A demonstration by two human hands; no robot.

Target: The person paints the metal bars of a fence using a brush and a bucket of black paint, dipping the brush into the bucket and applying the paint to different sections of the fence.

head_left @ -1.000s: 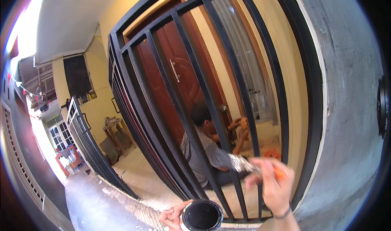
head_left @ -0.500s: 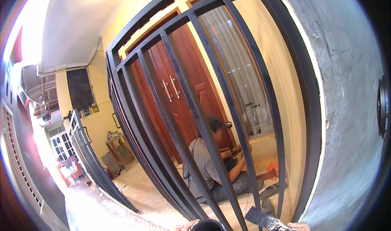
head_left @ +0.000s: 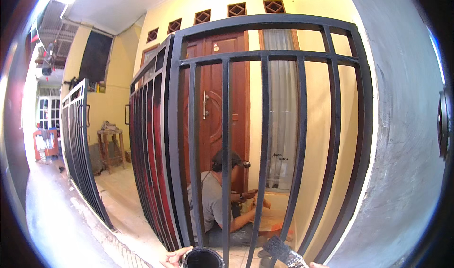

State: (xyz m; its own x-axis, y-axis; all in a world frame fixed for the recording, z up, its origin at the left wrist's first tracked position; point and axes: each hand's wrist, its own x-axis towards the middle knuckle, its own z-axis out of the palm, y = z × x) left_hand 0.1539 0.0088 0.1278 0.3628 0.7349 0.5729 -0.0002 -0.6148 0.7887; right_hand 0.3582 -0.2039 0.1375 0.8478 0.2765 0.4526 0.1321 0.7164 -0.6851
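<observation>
At the lower edge, my left hand [head_left: 175, 258] grips a round pot of black paint [head_left: 218, 262], with fingers curled at its left side. A wide paintbrush [head_left: 282, 250], its bristles coated black, points up and left from my right hand [head_left: 318, 265], which barely shows at the bottom. Both stand in front of the dark metal bar gate [head_left: 226, 150], whose upright bars rise from near the pot and brush. The brush tip overlaps the gate's lower part in view; whether it touches a bar I cannot tell.
Behind the bars a person [head_left: 213, 202] in a grey shirt sits on the tiled floor, by a red-brown door [head_left: 236, 107]. A grey wall [head_left: 397, 140] borders the gate on the right. Leftward are an open gate leaf [head_left: 78, 145], a wooden stool [head_left: 111, 145] and a narrow alley.
The view has levelled and shifted, bringing the gate's top into sight. Pot and brush now appear further left, still in my hands. The seated person's hands have moved slightly.
</observation>
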